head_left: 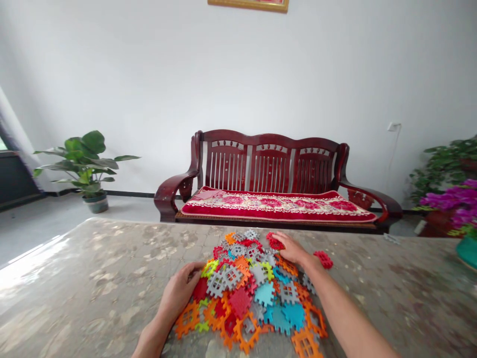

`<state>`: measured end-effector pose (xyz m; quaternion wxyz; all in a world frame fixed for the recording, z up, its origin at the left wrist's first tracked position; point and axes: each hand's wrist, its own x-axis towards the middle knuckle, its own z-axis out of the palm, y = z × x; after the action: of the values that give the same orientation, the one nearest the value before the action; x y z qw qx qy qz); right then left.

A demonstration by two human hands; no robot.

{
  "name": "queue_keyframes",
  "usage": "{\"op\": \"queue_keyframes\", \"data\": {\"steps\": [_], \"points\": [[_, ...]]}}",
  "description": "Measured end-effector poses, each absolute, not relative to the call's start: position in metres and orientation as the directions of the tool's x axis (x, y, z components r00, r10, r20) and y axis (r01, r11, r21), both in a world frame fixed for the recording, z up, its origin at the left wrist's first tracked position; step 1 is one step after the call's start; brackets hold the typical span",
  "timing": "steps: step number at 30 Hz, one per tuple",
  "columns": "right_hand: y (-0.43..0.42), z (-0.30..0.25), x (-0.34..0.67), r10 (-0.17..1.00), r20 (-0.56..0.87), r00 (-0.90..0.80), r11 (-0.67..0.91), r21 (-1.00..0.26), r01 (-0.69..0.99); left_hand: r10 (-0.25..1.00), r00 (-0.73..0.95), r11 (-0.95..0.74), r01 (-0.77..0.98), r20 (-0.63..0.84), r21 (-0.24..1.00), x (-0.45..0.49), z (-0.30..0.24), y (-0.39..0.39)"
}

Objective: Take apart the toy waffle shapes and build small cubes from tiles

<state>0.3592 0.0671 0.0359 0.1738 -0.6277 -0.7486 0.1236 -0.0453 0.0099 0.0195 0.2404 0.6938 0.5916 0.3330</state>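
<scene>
A heap of plastic interlocking tiles with notched edges lies on the table, in orange, red, grey, blue and yellow-green. Some tiles have window-like openings. At the heap's left edge, my left hand rests cupped, its fingers bent and thumb apart, beside a yellow-green tile and a red tile. My right hand reaches to the far right of the heap, with its fingers and thumb around a red interlocking tile. Another red tile lies apart, beyond my right forearm.
A patterned cover lies over the table. Behind it stands a dark red wooden bench with a floral red mat. A potted plant is on the left; purple flowers in a teal pot are at the right.
</scene>
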Motion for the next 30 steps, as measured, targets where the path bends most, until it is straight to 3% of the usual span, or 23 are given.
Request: {"op": "queue_keyframes", "data": {"steps": [6, 13, 21, 25, 30], "points": [[0.061, 0.042, 0.359, 0.967, 0.153, -0.204, 0.245, -0.344, 0.906, 0.983, 0.077, -0.174, 0.654, 0.165, 0.736, -0.045, 0.022, 0.009], [0.047, 0.046, 0.356, 0.975, 0.218, -0.035, 0.1, -0.297, 0.95, 0.985, 0.083, -0.17, 0.656, 0.154, 0.735, -0.043, 0.025, 0.008], [-0.007, 0.031, 0.391, 0.912, 0.402, 0.084, 0.142, -0.501, 0.854, 0.982, 0.093, -0.182, 0.67, 0.162, 0.72, -0.046, 0.018, 0.012], [-0.036, 0.018, 0.404, 0.9, 0.41, 0.149, 0.121, -0.564, 0.817, 0.983, 0.09, -0.178, 0.672, 0.16, 0.719, -0.047, 0.018, 0.012], [-0.05, 0.001, 0.404, 0.857, 0.367, 0.361, -0.004, -0.697, 0.717, 0.98, 0.078, -0.185, 0.682, 0.181, 0.708, -0.046, 0.02, 0.011]]}}
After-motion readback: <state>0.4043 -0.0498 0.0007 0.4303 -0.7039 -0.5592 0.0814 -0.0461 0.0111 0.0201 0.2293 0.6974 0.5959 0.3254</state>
